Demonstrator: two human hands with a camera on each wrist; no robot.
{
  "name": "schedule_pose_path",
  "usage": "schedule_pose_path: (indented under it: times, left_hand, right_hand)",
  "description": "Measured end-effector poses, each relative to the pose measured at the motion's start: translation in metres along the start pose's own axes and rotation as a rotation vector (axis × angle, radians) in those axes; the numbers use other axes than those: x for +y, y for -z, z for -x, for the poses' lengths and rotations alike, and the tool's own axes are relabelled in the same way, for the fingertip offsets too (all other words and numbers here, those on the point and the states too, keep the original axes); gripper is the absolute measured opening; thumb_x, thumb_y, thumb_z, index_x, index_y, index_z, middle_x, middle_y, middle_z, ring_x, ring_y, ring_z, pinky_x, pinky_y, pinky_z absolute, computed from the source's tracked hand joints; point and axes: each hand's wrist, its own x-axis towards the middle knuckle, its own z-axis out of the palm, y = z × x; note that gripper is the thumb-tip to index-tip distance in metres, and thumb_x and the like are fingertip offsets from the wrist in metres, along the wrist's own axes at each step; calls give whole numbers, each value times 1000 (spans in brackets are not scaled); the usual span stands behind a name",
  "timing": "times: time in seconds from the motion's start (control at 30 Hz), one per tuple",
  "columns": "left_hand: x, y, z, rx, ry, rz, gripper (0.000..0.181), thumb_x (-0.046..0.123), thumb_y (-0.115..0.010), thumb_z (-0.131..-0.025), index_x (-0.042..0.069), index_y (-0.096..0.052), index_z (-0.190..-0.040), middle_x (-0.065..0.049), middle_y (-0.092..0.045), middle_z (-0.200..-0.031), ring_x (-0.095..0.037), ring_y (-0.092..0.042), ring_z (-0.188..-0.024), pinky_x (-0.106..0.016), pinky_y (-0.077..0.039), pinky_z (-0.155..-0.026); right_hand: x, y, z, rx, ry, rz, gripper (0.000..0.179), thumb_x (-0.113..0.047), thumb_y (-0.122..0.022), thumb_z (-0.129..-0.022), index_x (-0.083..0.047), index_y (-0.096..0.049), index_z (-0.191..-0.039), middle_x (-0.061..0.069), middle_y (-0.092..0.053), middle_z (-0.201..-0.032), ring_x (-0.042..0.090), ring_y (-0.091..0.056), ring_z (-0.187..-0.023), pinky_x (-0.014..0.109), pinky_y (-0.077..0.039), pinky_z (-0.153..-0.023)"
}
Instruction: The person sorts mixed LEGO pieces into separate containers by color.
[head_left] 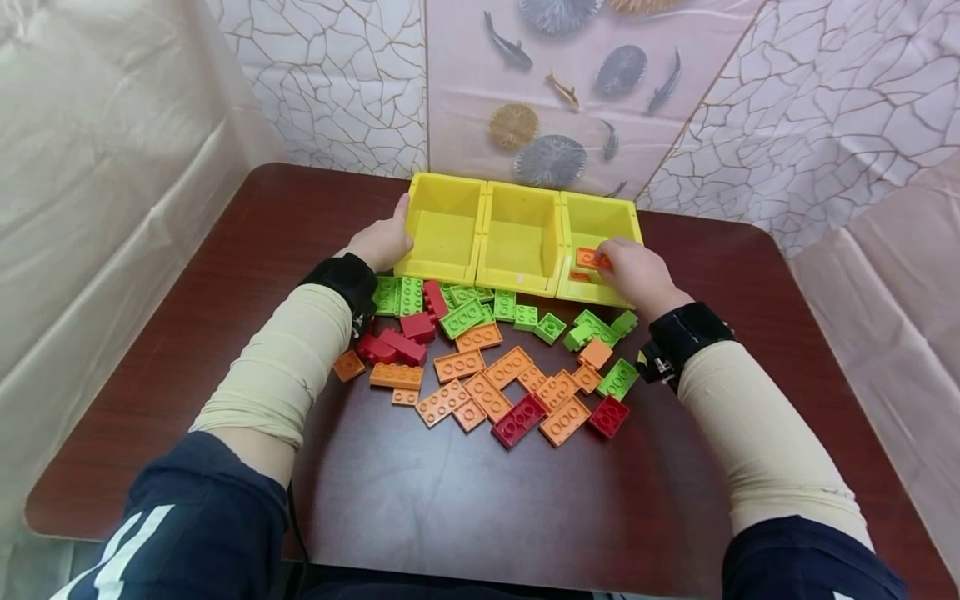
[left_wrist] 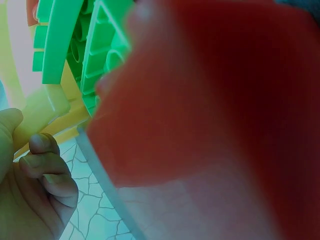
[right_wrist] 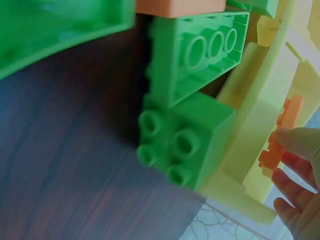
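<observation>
A yellow three-compartment box (head_left: 480, 232) stands toward the back of the table. My left hand (head_left: 380, 242) holds its left end; in the left wrist view the thumb and curled fingers of the left hand (left_wrist: 42, 180) close on the box's yellow edge (left_wrist: 42, 112). Over the right compartment, my right hand (head_left: 636, 271) pinches an orange toy brick (head_left: 588, 258) between thumb and fingers. The right wrist view shows that orange brick (right_wrist: 282, 135) in my right hand (right_wrist: 300, 175), studs facing the table side. Another orange brick (head_left: 579, 276) lies inside the right compartment.
Green bricks (head_left: 462, 317) crowd along the box's front, with red bricks (head_left: 402, 345) at the left. Orange bricks (head_left: 487, 395) spread across the middle of the dark table (head_left: 480, 508). A patterned cloth (head_left: 330, 75) hangs right behind the table.
</observation>
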Motion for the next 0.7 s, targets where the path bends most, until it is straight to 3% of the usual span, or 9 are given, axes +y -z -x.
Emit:
schedule_pose_path:
  times: [0.3,0.7]
  left_hand:
    - [-1,-2,-2,12,-7,-3,76,19,-36,-96,21,21,-146,-12,-49,-79,-28,-49,-66,-34,-37,-65]
    - [-3,-3,-1,33,-9,16,76,19,-37,-96,22,20,-146,-13,-51,-82,-28,-51,-70,-35,-38,-67]
  right_hand:
    - [-2,-11,-24,-74,18,-54,19,-5,-62,-86,4,-61,-102,22,-59,-103,36,-55,-95,48,-42,-83]
    - [4,-17,-31,-126,72,-190,20,2,-55,-86,8,-61,-104,27,-60,-107,41,-53,-102,50,-39,-89]
